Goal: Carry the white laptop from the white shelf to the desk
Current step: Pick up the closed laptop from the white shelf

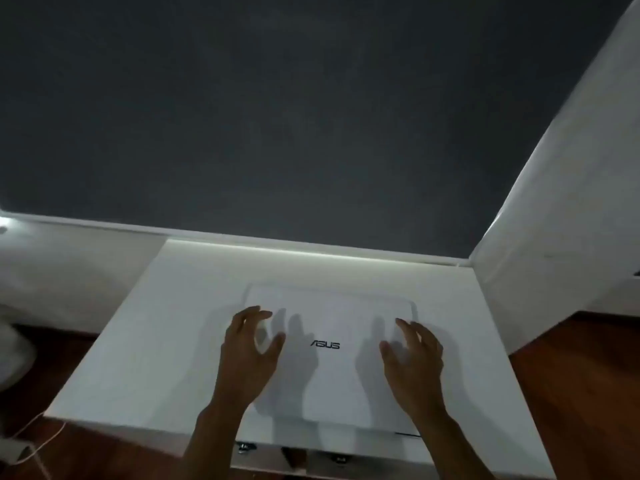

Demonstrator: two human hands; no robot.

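Lying closed on the white shelf (145, 341), white laptop (332, 368) beneath both spread, empty grips: left hand (247, 355), right hand (414, 358).

The laptop (332, 358) lid reads "ASUS" in dark letters (the only legible text in view).

Dark grey wall (277, 116) behind; white cable (38, 441) on wooden floor (581, 393), lower left.
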